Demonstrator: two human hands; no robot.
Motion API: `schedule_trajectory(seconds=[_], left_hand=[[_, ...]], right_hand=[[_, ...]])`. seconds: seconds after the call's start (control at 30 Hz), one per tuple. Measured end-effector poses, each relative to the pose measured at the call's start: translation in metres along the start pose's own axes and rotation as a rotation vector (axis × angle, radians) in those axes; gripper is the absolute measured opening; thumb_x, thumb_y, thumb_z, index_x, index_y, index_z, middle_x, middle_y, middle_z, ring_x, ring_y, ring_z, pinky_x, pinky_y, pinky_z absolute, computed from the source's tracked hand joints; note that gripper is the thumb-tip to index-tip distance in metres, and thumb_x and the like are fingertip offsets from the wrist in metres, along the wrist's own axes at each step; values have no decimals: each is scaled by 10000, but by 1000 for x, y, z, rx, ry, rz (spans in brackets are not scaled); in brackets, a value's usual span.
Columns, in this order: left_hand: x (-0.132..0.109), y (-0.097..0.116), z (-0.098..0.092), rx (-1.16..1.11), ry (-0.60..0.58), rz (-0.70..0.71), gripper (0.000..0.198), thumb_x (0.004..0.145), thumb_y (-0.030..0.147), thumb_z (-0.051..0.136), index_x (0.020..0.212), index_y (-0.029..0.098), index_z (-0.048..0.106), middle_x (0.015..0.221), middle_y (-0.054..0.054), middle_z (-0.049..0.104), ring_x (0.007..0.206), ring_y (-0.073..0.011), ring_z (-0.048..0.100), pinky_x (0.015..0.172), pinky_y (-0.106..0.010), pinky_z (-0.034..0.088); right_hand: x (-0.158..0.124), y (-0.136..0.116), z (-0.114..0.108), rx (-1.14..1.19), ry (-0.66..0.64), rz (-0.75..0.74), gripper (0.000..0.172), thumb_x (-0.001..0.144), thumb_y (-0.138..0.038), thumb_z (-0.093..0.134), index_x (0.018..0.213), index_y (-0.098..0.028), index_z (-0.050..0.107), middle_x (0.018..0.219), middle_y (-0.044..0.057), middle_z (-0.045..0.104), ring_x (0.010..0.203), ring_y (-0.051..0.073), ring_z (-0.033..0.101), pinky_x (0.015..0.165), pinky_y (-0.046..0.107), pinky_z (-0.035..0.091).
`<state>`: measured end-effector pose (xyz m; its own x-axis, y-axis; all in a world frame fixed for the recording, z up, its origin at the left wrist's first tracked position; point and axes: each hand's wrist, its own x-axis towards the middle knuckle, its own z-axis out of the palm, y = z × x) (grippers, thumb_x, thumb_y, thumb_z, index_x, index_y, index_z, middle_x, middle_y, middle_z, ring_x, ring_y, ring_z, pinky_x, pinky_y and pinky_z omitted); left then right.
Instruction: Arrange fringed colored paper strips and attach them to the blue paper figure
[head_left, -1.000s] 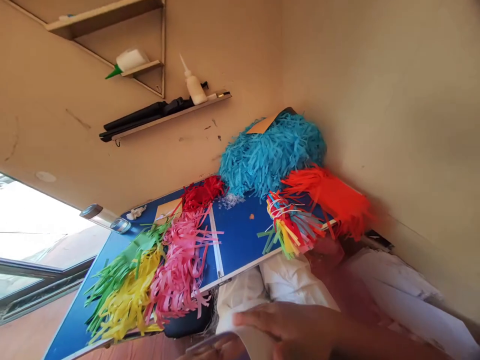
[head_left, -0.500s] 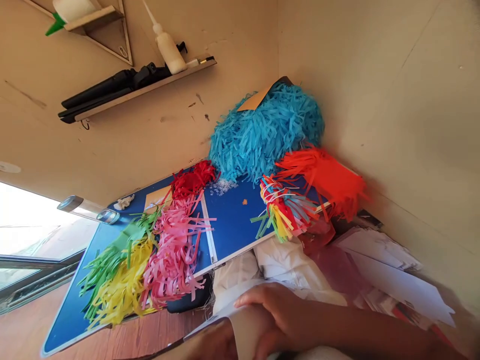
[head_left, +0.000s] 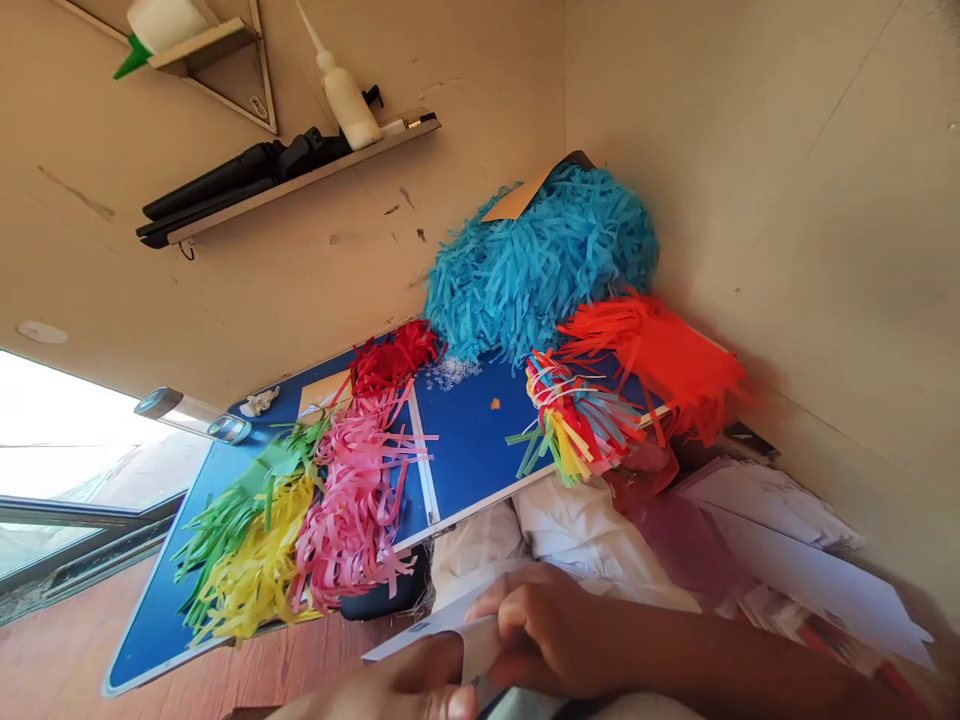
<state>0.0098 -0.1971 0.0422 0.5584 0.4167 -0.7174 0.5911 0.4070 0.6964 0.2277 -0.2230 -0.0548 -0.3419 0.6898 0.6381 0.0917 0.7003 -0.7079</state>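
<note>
Low in the view, over my lap, a white sheet of paper or thin card (head_left: 420,628) is bent between my two hands. My right hand (head_left: 544,622) reaches in from the right, its fingers curled and closed on the sheet. From the bottom edge comes my left hand (head_left: 409,675), gripping the near part of the sheet with the thumb showing on its near side. Part of the sheet is hidden behind the fingers. Beyond the hands is a blue folding table (head_left: 469,455), where a bundle of mixed-colour paper strips (head_left: 566,415) lies at the near edge.
Fringed paper lies in green (head_left: 240,490), yellow (head_left: 259,575), pink (head_left: 352,500), dark red (head_left: 394,360) and orange-red (head_left: 660,355). A big blue fringe heap (head_left: 540,260) fills the corner. White papers (head_left: 817,575) stack at right. A glass bottle (head_left: 191,415) lies at left.
My left hand has come further into view, its thumb now visible, and more of the white sheet shows. My right hand's fingers have curled tighter. The view has shifted slightly.
</note>
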Motion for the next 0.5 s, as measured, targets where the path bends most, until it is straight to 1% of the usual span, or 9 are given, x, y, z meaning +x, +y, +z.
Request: schedule_trajectory(seconds=[0.07, 0.1, 0.17, 0.2, 0.27, 0.37, 0.43, 0.5], left_hand=[[1, 5, 3, 1, 19, 2, 600, 733, 752, 566, 885, 190, 713, 808, -19, 570, 775, -189, 444, 711, -283, 376], [2, 7, 5, -23, 6, 21, 637, 747, 772, 525, 899, 183, 715, 824, -29, 572, 784, -192, 449, 717, -288, 380], [4, 12, 9, -103, -61, 72, 668, 768, 776, 485, 934, 170, 713, 859, -48, 584, 805, -200, 466, 745, -300, 391], [6, 15, 11, -151, -90, 86, 668, 775, 771, 480, 942, 167, 711, 869, -55, 593, 808, -202, 478, 751, -305, 398], [8, 19, 15, -241, -133, 64, 662, 777, 769, 483, 942, 168, 706, 870, -63, 616, 809, -209, 509, 760, -311, 411], [10, 23, 22, -385, -132, 31, 663, 761, 777, 497, 944, 173, 699, 859, -66, 647, 842, -232, 558, 787, -324, 429], [12, 22, 26, -455, -121, 73, 621, 757, 738, 551, 966, 172, 695, 882, -60, 661, 891, -240, 578, 848, -328, 426], [13, 19, 29, -518, -145, 126, 576, 778, 699, 564, 954, 168, 700, 900, -55, 672, 920, -240, 592, 905, -330, 412]], right_hand=[[-1, 2, 3, -27, 13, -52, 297, 1003, -514, 410, 983, -229, 488, 988, 81, 740, 849, 168, 724, 742, 268, 558], [-1, 3, 4, -40, 13, -68, 295, 1004, -510, 413, 986, -226, 492, 972, 81, 739, 830, 167, 721, 731, 266, 556], [-2, 4, 7, -75, 13, -72, 292, 1006, -500, 417, 988, -223, 507, 925, 75, 737, 786, 168, 713, 707, 272, 551], [-2, 5, 7, -95, 15, -74, 285, 1011, -489, 411, 993, -223, 510, 902, 69, 735, 773, 169, 708, 703, 276, 547], [-2, 5, 8, -142, 27, -84, 268, 1024, -468, 391, 1013, -222, 497, 897, 61, 731, 780, 169, 703, 711, 280, 541], [-3, 5, 8, -190, 43, -132, 253, 1030, -466, 377, 1036, -226, 454, 912, 55, 726, 774, 166, 696, 703, 280, 532], [-3, 6, 9, -197, 40, -147, 220, 1037, -437, 372, 1018, -230, 443, 906, 48, 723, 751, 165, 688, 684, 281, 523], [-5, 7, 10, -197, 29, -138, 187, 1045, -393, 364, 991, -233, 443, 916, 46, 721, 762, 167, 684, 692, 287, 517]])
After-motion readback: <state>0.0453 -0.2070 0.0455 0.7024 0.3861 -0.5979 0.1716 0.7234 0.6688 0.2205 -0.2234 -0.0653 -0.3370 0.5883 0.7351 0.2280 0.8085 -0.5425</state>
